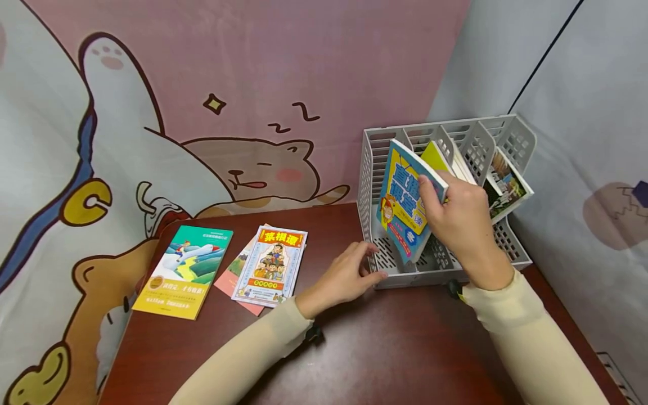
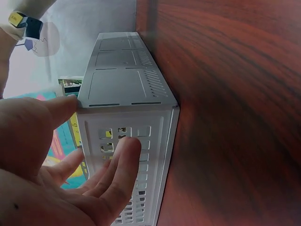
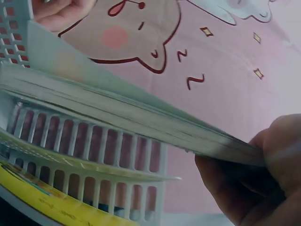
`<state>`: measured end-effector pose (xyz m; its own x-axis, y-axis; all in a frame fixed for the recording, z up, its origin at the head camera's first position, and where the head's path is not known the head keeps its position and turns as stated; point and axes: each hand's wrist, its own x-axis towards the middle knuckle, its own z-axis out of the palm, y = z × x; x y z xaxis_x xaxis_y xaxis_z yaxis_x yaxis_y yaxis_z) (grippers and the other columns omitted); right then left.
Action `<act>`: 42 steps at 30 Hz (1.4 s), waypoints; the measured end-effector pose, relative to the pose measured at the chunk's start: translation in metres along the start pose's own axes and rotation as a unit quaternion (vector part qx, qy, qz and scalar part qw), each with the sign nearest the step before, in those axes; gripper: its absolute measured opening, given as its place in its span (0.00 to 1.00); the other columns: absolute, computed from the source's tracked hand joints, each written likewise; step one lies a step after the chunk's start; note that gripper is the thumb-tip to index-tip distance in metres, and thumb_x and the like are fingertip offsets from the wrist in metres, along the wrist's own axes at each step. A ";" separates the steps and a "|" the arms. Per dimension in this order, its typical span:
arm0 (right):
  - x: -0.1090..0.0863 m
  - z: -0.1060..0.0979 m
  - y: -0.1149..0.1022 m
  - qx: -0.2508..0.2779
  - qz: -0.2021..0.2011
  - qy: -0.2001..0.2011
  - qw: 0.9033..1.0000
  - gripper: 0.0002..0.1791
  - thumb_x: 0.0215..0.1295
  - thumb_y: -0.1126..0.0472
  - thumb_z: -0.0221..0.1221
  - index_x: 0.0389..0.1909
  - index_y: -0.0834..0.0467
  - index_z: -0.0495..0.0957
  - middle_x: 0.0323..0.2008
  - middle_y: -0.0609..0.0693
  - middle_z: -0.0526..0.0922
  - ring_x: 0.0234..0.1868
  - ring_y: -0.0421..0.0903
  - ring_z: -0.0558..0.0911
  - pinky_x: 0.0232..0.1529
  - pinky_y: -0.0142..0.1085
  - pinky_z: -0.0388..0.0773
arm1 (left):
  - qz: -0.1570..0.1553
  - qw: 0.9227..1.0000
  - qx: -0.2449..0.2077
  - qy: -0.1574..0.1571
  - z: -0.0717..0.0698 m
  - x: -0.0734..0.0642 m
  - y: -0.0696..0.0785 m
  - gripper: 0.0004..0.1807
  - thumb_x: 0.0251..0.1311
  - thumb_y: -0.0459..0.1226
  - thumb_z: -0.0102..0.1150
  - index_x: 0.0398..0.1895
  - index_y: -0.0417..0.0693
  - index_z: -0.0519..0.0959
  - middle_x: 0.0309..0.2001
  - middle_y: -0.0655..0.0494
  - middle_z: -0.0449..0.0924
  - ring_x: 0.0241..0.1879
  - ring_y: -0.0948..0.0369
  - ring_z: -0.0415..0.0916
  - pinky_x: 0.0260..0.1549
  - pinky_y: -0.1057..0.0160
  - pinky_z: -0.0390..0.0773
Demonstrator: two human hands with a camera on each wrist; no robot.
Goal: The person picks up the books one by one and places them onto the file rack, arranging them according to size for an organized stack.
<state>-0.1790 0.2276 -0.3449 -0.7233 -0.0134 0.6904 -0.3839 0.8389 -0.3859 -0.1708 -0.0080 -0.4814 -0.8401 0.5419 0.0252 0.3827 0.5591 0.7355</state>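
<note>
My right hand (image 1: pixel 463 216) grips a blue and yellow book (image 1: pixel 401 202) by its upper corner, thumb on the front cover. The book tilts, its lower part inside the left end of a light grey slotted book rack (image 1: pixel 430 278). In the right wrist view the page edges (image 3: pixel 127 120) run from the rack to my fingers. My left hand (image 1: pixel 346 275) rests at the rack's front left corner. In the left wrist view its thumb touches the corner, and its loosely extended fingers (image 2: pixel 124 165) lie along the slotted side wall.
Other books stand in the rack, including a yellow-green one (image 1: pixel 434 157) and one with a photo cover (image 1: pixel 506 183). Left on the brown table (image 1: pixel 395 349) lie a green and yellow book (image 1: pixel 184 270) and a comic-style book (image 1: pixel 270 264) over a pink one (image 1: pixel 237 274). A patterned curtain hangs behind.
</note>
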 end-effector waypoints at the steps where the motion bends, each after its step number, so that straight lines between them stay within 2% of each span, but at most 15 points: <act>1: 0.000 0.004 0.000 -0.002 0.001 0.005 1.000 0.19 0.83 0.53 0.59 0.35 0.64 0.84 0.27 0.62 0.90 0.23 0.58 0.89 0.22 0.38 0.72 | -0.002 1.000 -0.003 0.000 0.000 0.000 0.000 0.33 0.71 0.56 0.73 0.72 0.56 0.73 0.56 0.49 0.83 0.39 0.69 0.82 0.47 0.63 0.80; 5: 0.003 0.022 -0.001 -0.006 0.002 0.020 1.000 0.20 0.84 0.52 0.58 0.39 0.65 0.85 0.30 0.63 0.90 0.24 0.61 0.88 0.23 0.51 0.77 | -0.015 1.000 -0.018 0.004 0.001 0.002 -0.001 0.43 0.69 0.56 0.75 0.79 0.51 0.68 0.60 0.50 0.85 0.41 0.67 0.85 0.51 0.61 0.82; 10: 0.004 0.050 0.002 -0.004 -0.022 0.016 1.000 0.21 0.85 0.53 0.57 0.35 0.65 0.82 0.23 0.60 0.81 0.21 0.59 0.80 0.22 0.49 0.73 | -0.021 1.000 0.020 -0.004 0.001 0.003 -0.003 0.52 0.69 0.60 0.73 0.87 0.46 0.63 0.62 0.50 0.84 0.44 0.66 0.84 0.57 0.60 0.83; 13: 0.004 0.064 0.005 -0.004 -0.031 0.018 0.999 0.20 0.86 0.54 0.57 0.36 0.65 0.82 0.21 0.58 0.79 0.18 0.57 0.77 0.20 0.45 0.69 | -0.012 0.999 0.043 -0.012 0.001 0.003 -0.004 0.51 0.71 0.61 0.70 0.86 0.43 0.64 0.62 0.48 0.83 0.46 0.64 0.81 0.58 0.60 0.82; 18: 0.003 0.081 0.008 -0.003 -0.020 0.010 1.000 0.20 0.87 0.53 0.56 0.43 0.66 0.85 0.24 0.59 0.82 0.18 0.56 0.78 0.20 0.45 0.69 | -0.010 0.999 0.048 -0.019 0.000 0.003 -0.004 0.51 0.72 0.61 0.69 0.87 0.43 0.63 0.65 0.48 0.82 0.49 0.62 0.81 0.59 0.60 0.82; 22: -0.001 0.091 0.007 0.004 -0.002 -0.007 1.000 0.18 0.86 0.54 0.58 0.46 0.66 0.85 0.29 0.62 0.87 0.22 0.57 0.84 0.20 0.47 0.78 | -0.011 0.998 0.052 -0.017 -0.001 0.002 -0.004 0.50 0.72 0.61 0.69 0.87 0.45 0.63 0.64 0.49 0.82 0.49 0.63 0.81 0.58 0.61 0.82; 26: -0.004 0.099 0.008 0.010 0.017 -0.018 1.000 0.16 0.85 0.55 0.61 0.51 0.66 0.85 0.35 0.63 0.90 0.29 0.59 0.90 0.26 0.52 0.87 | -0.010 0.998 0.053 -0.019 -0.001 0.002 -0.004 0.50 0.73 0.61 0.69 0.88 0.47 0.62 0.64 0.50 0.82 0.49 0.63 0.81 0.56 0.61 0.82; 30: -0.005 0.103 0.010 0.009 0.028 -0.027 0.999 0.17 0.86 0.54 0.60 0.52 0.66 0.84 0.36 0.62 0.90 0.30 0.60 0.90 0.28 0.53 0.89 | -0.007 0.998 0.052 -0.020 -0.002 0.002 -0.003 0.50 0.73 0.60 0.69 0.88 0.47 0.62 0.65 0.49 0.82 0.48 0.63 0.81 0.56 0.62 0.82; 35: -0.004 0.104 0.011 0.015 0.032 -0.034 0.999 0.18 0.87 0.52 0.58 0.50 0.65 0.83 0.33 0.61 0.88 0.27 0.57 0.88 0.25 0.51 0.86 | -0.006 0.998 0.051 -0.020 -0.002 0.002 -0.002 0.50 0.72 0.60 0.69 0.88 0.45 0.63 0.66 0.48 0.81 0.51 0.61 0.82 0.58 0.60 0.82; 37: -0.005 0.104 0.010 0.020 0.038 -0.050 0.998 0.19 0.87 0.50 0.57 0.52 0.64 0.83 0.32 0.60 0.87 0.25 0.56 0.87 0.24 0.49 0.84 | -0.005 0.999 0.050 -0.021 -0.002 0.003 -0.002 0.49 0.73 0.59 0.69 0.88 0.46 0.63 0.67 0.48 0.81 0.51 0.60 0.82 0.59 0.59 0.82; 39: -0.006 0.105 0.010 0.031 0.049 -0.088 0.994 0.20 0.87 0.48 0.56 0.56 0.63 0.82 0.34 0.58 0.87 0.27 0.54 0.86 0.27 0.48 0.85 | -0.006 0.998 0.051 -0.024 -0.002 0.003 -0.003 0.49 0.73 0.60 0.68 0.88 0.46 0.62 0.67 0.48 0.80 0.51 0.60 0.82 0.59 0.60 0.82; 41: -0.008 0.105 0.010 0.050 0.059 -0.141 0.987 0.22 0.88 0.47 0.55 0.63 0.61 0.80 0.42 0.58 0.88 0.35 0.55 0.88 0.36 0.51 0.88 | -0.007 0.998 0.051 -0.028 -0.002 0.003 -0.003 0.50 0.74 0.60 0.68 0.88 0.46 0.61 0.68 0.48 0.80 0.51 0.61 0.81 0.59 0.59 0.82; 42: -0.009 0.105 0.010 0.060 0.064 -0.169 0.982 0.25 0.87 0.46 0.55 0.69 0.61 0.77 0.49 0.59 0.89 0.43 0.56 0.89 0.45 0.53 0.90 | -0.009 0.998 0.054 -0.029 -0.002 0.003 -0.004 0.50 0.74 0.60 0.68 0.88 0.46 0.61 0.68 0.48 0.80 0.51 0.61 0.81 0.59 0.59 0.82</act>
<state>-0.2362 0.1790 -0.4193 -0.9113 -0.1078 0.3973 -0.3271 0.7757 -0.5397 -0.1753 -0.0094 -0.4828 -0.8242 0.5656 -0.0293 0.4097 0.6310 0.6588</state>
